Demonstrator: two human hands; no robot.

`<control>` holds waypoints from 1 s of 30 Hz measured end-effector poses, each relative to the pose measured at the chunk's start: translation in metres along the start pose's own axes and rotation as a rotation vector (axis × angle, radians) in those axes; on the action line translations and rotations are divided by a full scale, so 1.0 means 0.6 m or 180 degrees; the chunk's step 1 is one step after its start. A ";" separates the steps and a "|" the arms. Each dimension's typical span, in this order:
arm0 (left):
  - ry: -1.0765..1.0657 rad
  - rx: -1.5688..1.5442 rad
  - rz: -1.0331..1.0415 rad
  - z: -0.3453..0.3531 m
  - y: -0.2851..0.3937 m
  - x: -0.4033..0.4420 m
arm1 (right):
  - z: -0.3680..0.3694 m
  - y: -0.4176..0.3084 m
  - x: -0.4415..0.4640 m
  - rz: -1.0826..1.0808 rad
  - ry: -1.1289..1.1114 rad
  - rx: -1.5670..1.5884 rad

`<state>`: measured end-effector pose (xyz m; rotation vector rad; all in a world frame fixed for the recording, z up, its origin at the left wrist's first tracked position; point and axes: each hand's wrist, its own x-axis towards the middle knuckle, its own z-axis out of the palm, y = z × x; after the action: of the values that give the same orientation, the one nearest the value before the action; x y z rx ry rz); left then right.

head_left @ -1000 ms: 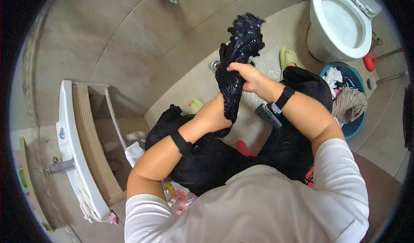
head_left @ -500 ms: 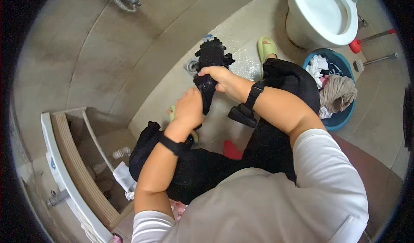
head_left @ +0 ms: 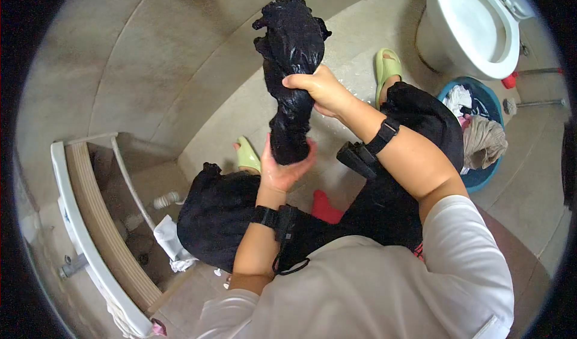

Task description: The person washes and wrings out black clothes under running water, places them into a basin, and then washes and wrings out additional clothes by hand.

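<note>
A wet, bunched black garment [head_left: 293,44] with a ruffled far end hangs stretched between my two hands above the floor. My right hand [head_left: 321,91] is wrapped round its middle, thumb laid across the top. At the near end, my left hand [head_left: 287,169] cups the garment from below, palm turned up, with the thumb on one side and fingers on the other. The cloth is shiny with water and its exact kind does not show. Both wrists wear black straps with small dark devices.
A blue basin [head_left: 490,177] of mixed clothes stands at the right, below a white toilet [head_left: 430,38]. A red cloth item [head_left: 326,207] lies on the floor between my legs. At the left is a white-framed, ribbed beige piece [head_left: 102,219]. The tiled floor [head_left: 354,44] is wet.
The garment has been lifted up and away from the floor drain. My left hand has turned from gripping over the top to palm up under the near end. My right hand keeps its hold.
</note>
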<state>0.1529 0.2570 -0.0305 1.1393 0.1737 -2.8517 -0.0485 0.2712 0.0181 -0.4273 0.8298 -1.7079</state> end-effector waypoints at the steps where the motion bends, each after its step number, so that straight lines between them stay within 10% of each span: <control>1: 0.0260 -0.0113 0.0684 -0.007 0.016 0.005 | -0.006 0.014 0.005 -0.0143 0.0039 -0.0014; 6: 0.0931 0.0581 0.2915 0.062 0.102 -0.043 | -0.014 0.036 0.016 0.0815 0.0558 0.1114; 12: 0.0513 0.6208 0.5501 0.199 0.053 -0.083 | -0.033 0.047 0.029 0.1854 0.0395 0.1624; 18: -0.0459 0.7564 0.3876 0.141 0.020 -0.083 | 0.000 0.040 0.001 0.2077 0.0679 -0.0876; 22: -0.1074 0.7937 0.3628 0.073 0.005 -0.027 | -0.055 0.140 0.004 0.0534 0.0573 -0.2665; 30: -0.0905 0.8197 0.3019 0.052 0.019 -0.003 | -0.063 0.128 0.021 0.0915 0.0592 -0.3205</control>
<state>0.1342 0.2421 -0.0079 0.0818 -3.0653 -0.8066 -0.0242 0.2614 -0.0645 -0.7706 1.7843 -0.9698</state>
